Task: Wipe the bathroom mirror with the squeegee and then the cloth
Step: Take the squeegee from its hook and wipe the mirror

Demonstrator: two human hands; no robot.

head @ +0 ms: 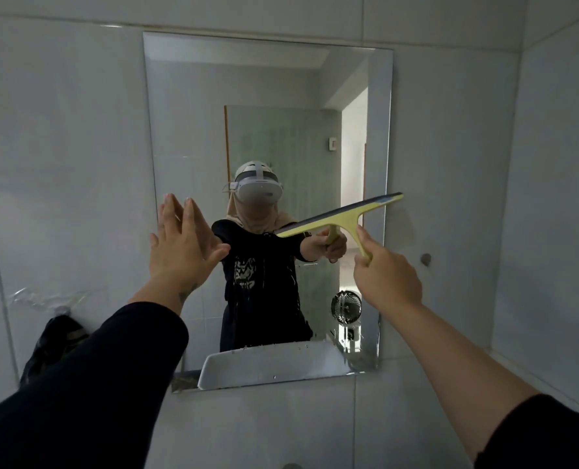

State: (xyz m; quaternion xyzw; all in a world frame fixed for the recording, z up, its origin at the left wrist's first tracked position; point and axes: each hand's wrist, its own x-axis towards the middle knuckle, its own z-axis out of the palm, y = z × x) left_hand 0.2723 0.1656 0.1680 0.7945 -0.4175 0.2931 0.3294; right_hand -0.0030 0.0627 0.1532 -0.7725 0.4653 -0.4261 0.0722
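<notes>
A frameless rectangular mirror (267,96) hangs on the white tiled wall ahead. My right hand (386,272) grips the handle of a yellow squeegee (343,216), whose blade lies slanted against the glass at the mirror's right side, right end higher. My left hand (179,242) is flat and open, fingers up, pressed on or close to the mirror's left edge. Water drops and streaks show on the lower glass. No cloth can be picked out for certain.
A dark bundle (54,343) hangs from a hook on the wall at lower left. A small round knob (425,258) sticks out of the wall right of the mirror. The side wall closes in at right. The mirror reflects a white basin and a small fan.
</notes>
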